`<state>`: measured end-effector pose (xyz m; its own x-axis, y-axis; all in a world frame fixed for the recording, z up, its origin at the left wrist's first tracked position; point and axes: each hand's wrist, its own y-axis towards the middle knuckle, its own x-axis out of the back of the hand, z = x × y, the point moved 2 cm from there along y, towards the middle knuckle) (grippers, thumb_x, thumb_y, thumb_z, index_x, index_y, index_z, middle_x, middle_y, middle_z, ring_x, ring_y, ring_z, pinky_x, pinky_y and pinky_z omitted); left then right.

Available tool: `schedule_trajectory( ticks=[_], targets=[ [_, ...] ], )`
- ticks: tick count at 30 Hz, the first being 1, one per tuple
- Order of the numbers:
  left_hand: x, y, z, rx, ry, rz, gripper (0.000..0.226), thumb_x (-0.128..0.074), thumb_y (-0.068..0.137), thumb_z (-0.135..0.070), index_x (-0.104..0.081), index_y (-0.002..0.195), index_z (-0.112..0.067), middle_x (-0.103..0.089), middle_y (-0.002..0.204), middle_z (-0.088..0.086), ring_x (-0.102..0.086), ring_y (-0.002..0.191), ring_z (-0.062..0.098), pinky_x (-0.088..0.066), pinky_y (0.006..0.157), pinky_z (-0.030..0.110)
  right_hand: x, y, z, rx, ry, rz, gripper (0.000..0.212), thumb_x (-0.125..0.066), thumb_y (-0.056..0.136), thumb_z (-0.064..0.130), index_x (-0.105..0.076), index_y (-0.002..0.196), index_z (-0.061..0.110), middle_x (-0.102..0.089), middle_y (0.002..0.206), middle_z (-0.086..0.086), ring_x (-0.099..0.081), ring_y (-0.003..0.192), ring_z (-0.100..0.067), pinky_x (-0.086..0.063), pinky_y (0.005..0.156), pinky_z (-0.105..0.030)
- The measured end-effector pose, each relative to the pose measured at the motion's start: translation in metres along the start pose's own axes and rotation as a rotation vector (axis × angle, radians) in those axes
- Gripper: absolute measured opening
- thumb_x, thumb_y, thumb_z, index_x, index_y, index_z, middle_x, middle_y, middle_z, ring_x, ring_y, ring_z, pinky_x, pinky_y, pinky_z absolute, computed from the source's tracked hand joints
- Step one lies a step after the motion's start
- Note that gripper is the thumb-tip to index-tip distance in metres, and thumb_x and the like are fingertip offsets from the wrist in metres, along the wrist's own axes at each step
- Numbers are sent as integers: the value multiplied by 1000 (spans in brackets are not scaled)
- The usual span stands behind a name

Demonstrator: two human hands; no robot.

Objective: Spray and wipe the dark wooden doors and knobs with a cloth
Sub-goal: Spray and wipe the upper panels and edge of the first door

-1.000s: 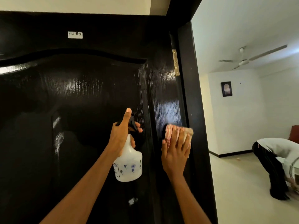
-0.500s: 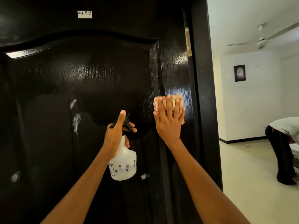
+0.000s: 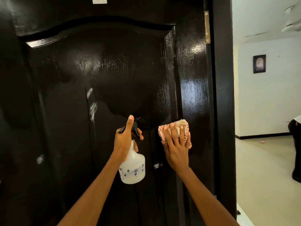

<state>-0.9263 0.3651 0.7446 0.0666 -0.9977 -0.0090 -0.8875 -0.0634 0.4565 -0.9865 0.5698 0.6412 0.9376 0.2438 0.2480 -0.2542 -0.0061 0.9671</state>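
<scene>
A glossy dark wooden door (image 3: 114,75) fills the left and middle of the view, with pale smears on its panel. My left hand (image 3: 126,141) grips the neck of a white spray bottle (image 3: 132,168) with a black trigger head, held close to the door. My right hand (image 3: 176,147) presses a folded pink and beige cloth (image 3: 175,128) flat against the door's right stile, fingers spread straight over it. No knob is in sight.
A brass hinge (image 3: 207,26) sits on the door's right edge beside the black frame (image 3: 223,95). Beyond lies a pale room with a framed picture (image 3: 259,63) on the wall and a person (image 3: 295,144) in dark trousers at the far right edge.
My right hand with the cloth went up the right stile and has come back down beside the bottle. The view moved closer and lower; my left hand keeps its hold on the bottle.
</scene>
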Motion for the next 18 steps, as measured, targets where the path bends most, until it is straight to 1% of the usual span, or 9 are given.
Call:
schedule_trajectory(
  ticks=[2, 3, 6, 8, 11, 15, 17, 18],
  targets=[
    [13, -6, 5, 41, -9, -68, 73, -45, 100, -65, -65, 76, 0, -64, 63, 16, -49, 37, 21, -44, 40, 30, -6, 10, 18, 75, 41, -21, 54, -42, 105, 37, -34, 157, 23, -30, 164, -8, -11, 155, -37, -13, 121, -64],
    [19, -9, 8, 58, -13, -85, 73, -45, 100, -66, -66, 76, 1, -65, 63, 15, -50, 37, 21, -45, 39, 29, -9, 13, 26, 101, 41, -35, 55, -44, 105, 36, -32, 157, 23, -30, 164, -7, -11, 155, -37, -14, 121, -64],
    [44, -14, 19, 63, 6, -97, 75, -45, 100, -64, -73, 88, 5, -77, 80, 15, -53, 39, 25, -44, 37, 28, -18, 19, 50, 89, 23, -71, 57, -44, 104, 35, -31, 158, 24, -29, 164, -7, -15, 154, -38, -18, 119, -65],
    [63, -16, 26, 66, 7, -109, 73, -45, 100, -64, -75, 93, 3, -79, 86, 16, -53, 41, 28, -44, 38, 29, -21, 25, 67, 129, 26, -72, 55, -45, 105, 36, -35, 157, 24, -29, 165, -6, -16, 154, -38, -18, 119, -66],
    [82, -15, 31, 74, 6, -141, 74, -45, 98, -66, -75, 95, 2, -79, 88, 16, -52, 42, 28, -44, 41, 29, -20, 53, 87, 255, 44, -71, 55, -49, 104, 36, -37, 157, 26, -30, 165, -4, -18, 154, -38, -20, 118, -66],
    [97, -10, 27, 45, -14, -187, 80, -48, 86, -72, -74, 96, 3, -78, 88, 18, -55, 42, 26, -45, 41, 30, -14, 101, 120, 361, 31, -78, 53, -46, 105, 40, -37, 156, 29, -29, 165, -3, -17, 154, -36, -15, 120, -65],
    [104, -8, 25, 22, -38, -222, 82, -47, 84, -73, -74, 96, 3, -78, 87, 18, -57, 46, 29, -47, 42, 31, -15, 116, 133, 426, 23, -68, 54, -44, 105, 41, -36, 157, 30, -28, 166, -3, -17, 154, -36, -15, 119, -65],
    [107, -7, 24, 6, -41, -245, 81, -46, 86, -73, -74, 95, 3, -78, 87, 17, -57, 45, 28, -47, 42, 31, -17, 119, 136, 454, 31, -62, 54, -45, 105, 41, -36, 157, 29, -28, 166, -2, -19, 154, -35, -16, 119, -66]
  ],
)
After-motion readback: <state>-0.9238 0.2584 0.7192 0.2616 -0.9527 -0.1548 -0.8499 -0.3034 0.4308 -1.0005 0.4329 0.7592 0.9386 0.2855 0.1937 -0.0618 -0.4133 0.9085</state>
